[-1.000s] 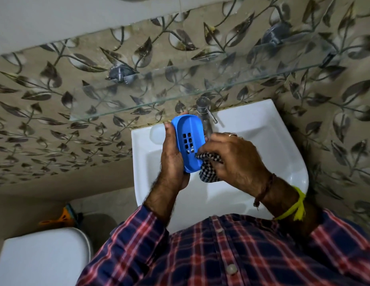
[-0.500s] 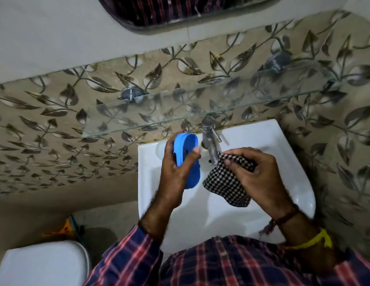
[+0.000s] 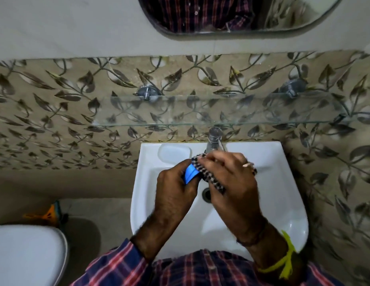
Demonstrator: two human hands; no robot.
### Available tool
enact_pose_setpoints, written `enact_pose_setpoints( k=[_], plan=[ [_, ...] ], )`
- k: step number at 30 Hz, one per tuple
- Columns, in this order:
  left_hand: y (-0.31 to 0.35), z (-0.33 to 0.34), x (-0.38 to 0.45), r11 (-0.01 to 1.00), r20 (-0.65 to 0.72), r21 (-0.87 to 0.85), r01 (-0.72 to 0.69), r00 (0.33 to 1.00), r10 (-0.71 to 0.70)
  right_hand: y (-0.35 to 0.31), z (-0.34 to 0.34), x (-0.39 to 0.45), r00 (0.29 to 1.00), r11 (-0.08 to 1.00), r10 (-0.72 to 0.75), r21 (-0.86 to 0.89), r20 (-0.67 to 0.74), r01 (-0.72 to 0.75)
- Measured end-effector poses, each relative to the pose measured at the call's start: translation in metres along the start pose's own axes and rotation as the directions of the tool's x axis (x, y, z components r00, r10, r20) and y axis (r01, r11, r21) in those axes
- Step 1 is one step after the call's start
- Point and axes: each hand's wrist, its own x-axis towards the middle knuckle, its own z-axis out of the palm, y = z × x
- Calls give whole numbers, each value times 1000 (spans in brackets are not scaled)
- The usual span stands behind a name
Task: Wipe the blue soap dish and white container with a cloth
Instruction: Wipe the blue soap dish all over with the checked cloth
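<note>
**Soap dish held over the sink, cloth pressed to it**

The left hand gripped the blue soap dish above the middle of the white sink, fingers curled round it so that only a small blue wedge showed. The right hand clutched the black-and-white checked cloth, which lay against the dish's right side and hung down toward the drain. The two hands met just in front of the tap at the sink's back edge. A moulded soap recess sat in the back left corner of the sink. A glass shelf ran along the leaf-patterned wall above, under a mirror. A white toilet lid showed lower left.
</note>
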Motion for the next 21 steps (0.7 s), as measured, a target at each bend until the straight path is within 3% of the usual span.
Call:
enact_pose_setpoints(
  k=[2,4,8,10,12,16,18,21],
  plan=[
    [0,-2,-3,1000,-44,0,-26,999,26,-5,2,-5,994,995,-93,-40,57,95],
    [3,-4,-6,997,-65,4,-72,995,72,2,2,-4,994,994,-96,-46,44,98],
    [6,-5,-6,987,-91,-70,-147,986,140,15,3,3,969,962,245,131,-19,-241],
    [4,-3,-3,985,-81,-106,-134,989,125,5,6,1,950,939,305,185,-60,-290],
    [2,-2,-2,987,-75,-126,-104,993,95,-8,6,-1,974,964,212,184,-86,-193],
    [0,2,-6,987,-83,-130,-99,993,89,-10,0,0,996,996,-86,39,1,86],
    [0,-1,-10,982,-84,-157,-106,992,93,4,-2,-2,999,1000,-16,-1,-36,16],
    [0,0,-11,981,-60,-182,-66,997,56,5,0,-2,991,993,106,69,-77,-101]
  ],
)
